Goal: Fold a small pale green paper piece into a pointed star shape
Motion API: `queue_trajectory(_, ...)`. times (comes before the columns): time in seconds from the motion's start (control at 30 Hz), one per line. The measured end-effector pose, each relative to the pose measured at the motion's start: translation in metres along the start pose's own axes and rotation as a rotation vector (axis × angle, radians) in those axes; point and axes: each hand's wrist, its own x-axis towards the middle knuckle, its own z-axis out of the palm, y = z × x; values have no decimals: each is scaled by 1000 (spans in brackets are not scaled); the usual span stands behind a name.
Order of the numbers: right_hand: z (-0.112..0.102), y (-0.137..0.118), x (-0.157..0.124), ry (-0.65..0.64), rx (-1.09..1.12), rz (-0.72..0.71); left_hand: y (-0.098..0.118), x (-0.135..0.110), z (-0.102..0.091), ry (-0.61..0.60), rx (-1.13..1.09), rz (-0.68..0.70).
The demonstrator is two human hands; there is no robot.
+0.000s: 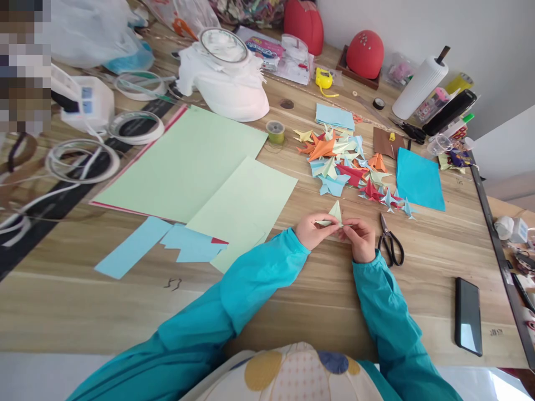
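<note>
Beside the black-handled scissors (387,234), both hands (313,230) (363,240) pinch a folded pale green paper (336,210), its lower part largely covered.

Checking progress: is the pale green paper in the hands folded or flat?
Folded: the pale green paper, held by left hand and right hand, shows a sharp, creased point.

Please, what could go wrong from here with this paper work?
The left hand and right hand pinch the small pale-green folded paper, so it might crease wrongly. The right hand might bump the black-handled scissors close beside it. Reaching forward could disturb the heaped paper figures.
</note>
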Motion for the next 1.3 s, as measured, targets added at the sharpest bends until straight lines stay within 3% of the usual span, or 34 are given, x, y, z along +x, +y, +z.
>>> queue_trajectory(0.33,3,-6,1,-19,2,31,0,-1,0,26,113,79)
queue_trajectory(0.47,3,-7,2,-1,-5,21,1,-2,0,2,37,76)
queue_trajectory(0.63,2,-7,0,-10,-16,38,1,0,-5,-53,-147,-42)
queue_trajectory(0.9,4,-8,-1,-33,-28,3,-7,2,-2,11,6,-44)
queue_trajectory(1.3,6,-8,-2,-20,-51,25,-8,3,-3,106,15,-64)
